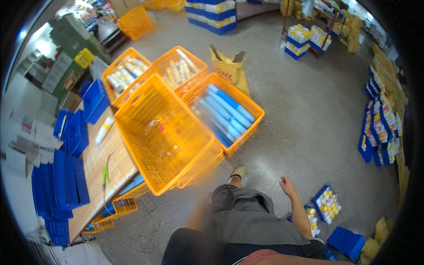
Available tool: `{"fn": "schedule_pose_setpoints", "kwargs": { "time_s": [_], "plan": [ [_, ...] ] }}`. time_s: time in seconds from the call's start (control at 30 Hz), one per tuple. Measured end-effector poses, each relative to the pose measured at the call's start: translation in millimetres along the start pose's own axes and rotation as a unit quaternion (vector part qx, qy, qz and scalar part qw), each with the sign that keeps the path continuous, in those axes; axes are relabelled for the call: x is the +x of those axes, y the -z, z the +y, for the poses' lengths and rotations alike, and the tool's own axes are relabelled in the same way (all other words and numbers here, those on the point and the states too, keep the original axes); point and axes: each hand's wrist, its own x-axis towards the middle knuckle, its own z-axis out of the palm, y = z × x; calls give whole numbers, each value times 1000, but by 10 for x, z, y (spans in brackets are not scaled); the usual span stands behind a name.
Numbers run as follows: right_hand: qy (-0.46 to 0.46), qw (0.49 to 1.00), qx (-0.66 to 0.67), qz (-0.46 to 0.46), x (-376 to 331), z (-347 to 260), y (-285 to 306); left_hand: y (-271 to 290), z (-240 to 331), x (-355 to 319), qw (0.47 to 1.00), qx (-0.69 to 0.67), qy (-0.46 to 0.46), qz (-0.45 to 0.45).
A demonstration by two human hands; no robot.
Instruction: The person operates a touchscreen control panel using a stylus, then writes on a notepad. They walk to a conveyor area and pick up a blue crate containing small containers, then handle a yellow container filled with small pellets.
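My left forearm (198,215) reaches up beside the near corner of an empty-looking orange mesh crate (152,145). Motion smears my left hand there, so its fingers and any grip on the crate cannot be made out. Small red bits lie on that crate's bottom. Off to the right, over the floor, hangs my right hand (288,186), its fingers loosely curled with nothing in them. Behind the crate's right side, another orange crate (256,121) holds long blue tubes (229,110). Two more orange crates farther back hold white and yellow tubes (180,73).
A wooden table (95,170) on the left bears blue bins (59,183), a white tube (104,131) and a green-handled tool (106,173). A yellow bag (232,70) stands behind the crates. Blue trays of white and yellow items (327,204) lie on the floor at right.
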Motion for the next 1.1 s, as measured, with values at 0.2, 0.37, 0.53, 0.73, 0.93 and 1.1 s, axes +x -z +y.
{"fn": "schedule_pose_setpoints", "kwargs": {
  "time_s": [0.2, 0.37, 0.53, 0.73, 0.93, 1.1],
  "plan": [
    [-118, 981, -130, -77, -49, 1618, 319, 2228, 1427, 2040, 956, -269, 71, 91],
    [-325, 915, 6, -241, 288, 2312, 1092, 3138, 2230, 3614, 982, -43, -124, 134],
    [-93, 887, -275, -359, 1941, 2458, 2195, 2860, 2467, 4365, 897, -423, 124, 25],
    [-282, 945, -138, -96, 4964, 1544, 3424, 2916, 3129, 4452, 822, -466, 328, 6],
    [-158, 978, -95, -98, 8194, -148, 4136, 4162, 3336, 5356, 719, -494, 404, 275],
    [-113, 975, -106, -160, 9776, -1258, 4153, 6286, 3175, 6619, 626, -414, 389, 534]
  ]
}}
